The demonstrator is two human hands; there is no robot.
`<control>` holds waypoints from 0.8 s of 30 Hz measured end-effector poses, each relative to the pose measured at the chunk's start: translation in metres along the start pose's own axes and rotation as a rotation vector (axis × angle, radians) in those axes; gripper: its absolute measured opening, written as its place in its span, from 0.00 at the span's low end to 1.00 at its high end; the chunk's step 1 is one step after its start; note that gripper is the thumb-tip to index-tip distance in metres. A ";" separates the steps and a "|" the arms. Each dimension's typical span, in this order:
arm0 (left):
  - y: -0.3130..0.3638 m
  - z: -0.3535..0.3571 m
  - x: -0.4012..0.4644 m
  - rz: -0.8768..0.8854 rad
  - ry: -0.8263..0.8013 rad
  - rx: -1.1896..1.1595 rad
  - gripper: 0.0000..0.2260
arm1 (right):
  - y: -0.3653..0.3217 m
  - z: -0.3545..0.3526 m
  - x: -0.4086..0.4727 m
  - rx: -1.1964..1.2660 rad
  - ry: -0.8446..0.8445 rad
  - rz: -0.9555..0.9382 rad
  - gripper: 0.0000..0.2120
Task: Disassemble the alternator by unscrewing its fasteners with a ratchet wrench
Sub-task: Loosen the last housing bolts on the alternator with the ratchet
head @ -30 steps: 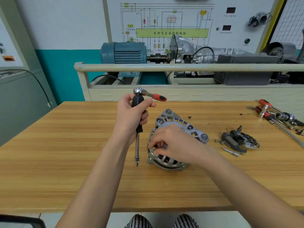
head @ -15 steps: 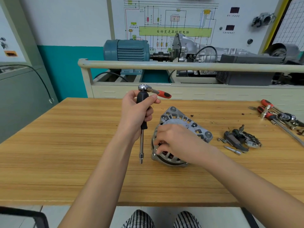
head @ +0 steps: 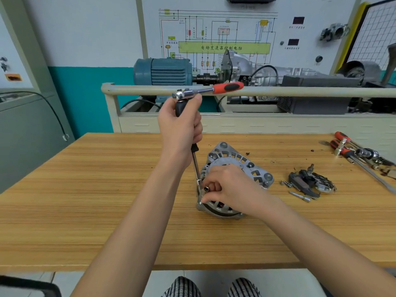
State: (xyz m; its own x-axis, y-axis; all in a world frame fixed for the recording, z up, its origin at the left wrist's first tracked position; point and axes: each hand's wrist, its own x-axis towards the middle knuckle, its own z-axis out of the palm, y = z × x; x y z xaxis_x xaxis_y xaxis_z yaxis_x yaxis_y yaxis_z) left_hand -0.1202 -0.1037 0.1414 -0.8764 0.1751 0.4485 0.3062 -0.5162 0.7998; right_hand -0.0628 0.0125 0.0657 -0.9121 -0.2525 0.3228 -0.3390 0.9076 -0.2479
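Note:
A grey cast alternator housing (head: 240,159) lies on the wooden table (head: 107,189), tilted toward me. My left hand (head: 182,127) grips the black handle of a long extension driver, upright and leaning slightly. On top of it sits the ratchet wrench (head: 207,91), its red and black grip pointing right. The driver's steel shaft (head: 195,166) reaches down to the housing's left rim. My right hand (head: 227,185) rests on the housing, and its fingers pinch a small brass-tipped fastener (head: 206,188) beside the shaft's tip.
Removed alternator parts (head: 310,183) and a loose bolt (head: 300,197) lie right of the housing. More ratchets and sockets (head: 360,153) sit at the table's far right edge. A railed bench with a blue motor (head: 165,70) stands behind the table.
My left hand has brought the driver's tip right, from hanging above the table to the housing's left rim. The right hand's fingers now show a small fastener at that spot.

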 end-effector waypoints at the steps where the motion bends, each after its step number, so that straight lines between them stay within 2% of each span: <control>1: 0.002 0.003 0.001 0.019 -0.003 -0.007 0.08 | 0.001 0.001 0.000 0.006 0.003 0.009 0.13; 4: 0.006 0.010 0.001 0.048 -0.018 -0.017 0.07 | 0.003 0.004 0.000 0.004 0.001 0.039 0.14; 10: -0.001 0.015 -0.005 0.051 -0.071 0.033 0.08 | 0.002 0.004 0.002 -0.007 0.000 0.089 0.22; 14: -0.007 0.015 -0.009 0.055 -0.084 0.076 0.08 | 0.002 0.006 0.002 0.007 0.005 0.121 0.19; 17: -0.009 0.017 -0.012 0.087 -0.112 0.102 0.08 | 0.003 0.009 -0.001 0.046 0.042 0.130 0.20; 24: 0.001 0.022 -0.019 0.138 -0.174 0.108 0.10 | 0.006 0.015 -0.011 0.238 0.156 0.119 0.14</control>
State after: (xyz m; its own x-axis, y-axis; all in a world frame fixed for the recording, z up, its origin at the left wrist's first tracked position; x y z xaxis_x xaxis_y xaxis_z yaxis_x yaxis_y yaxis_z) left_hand -0.0951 -0.0891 0.1420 -0.7494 0.2560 0.6107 0.4646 -0.4539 0.7604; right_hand -0.0584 0.0155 0.0476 -0.9088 -0.0777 0.4099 -0.2925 0.8193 -0.4932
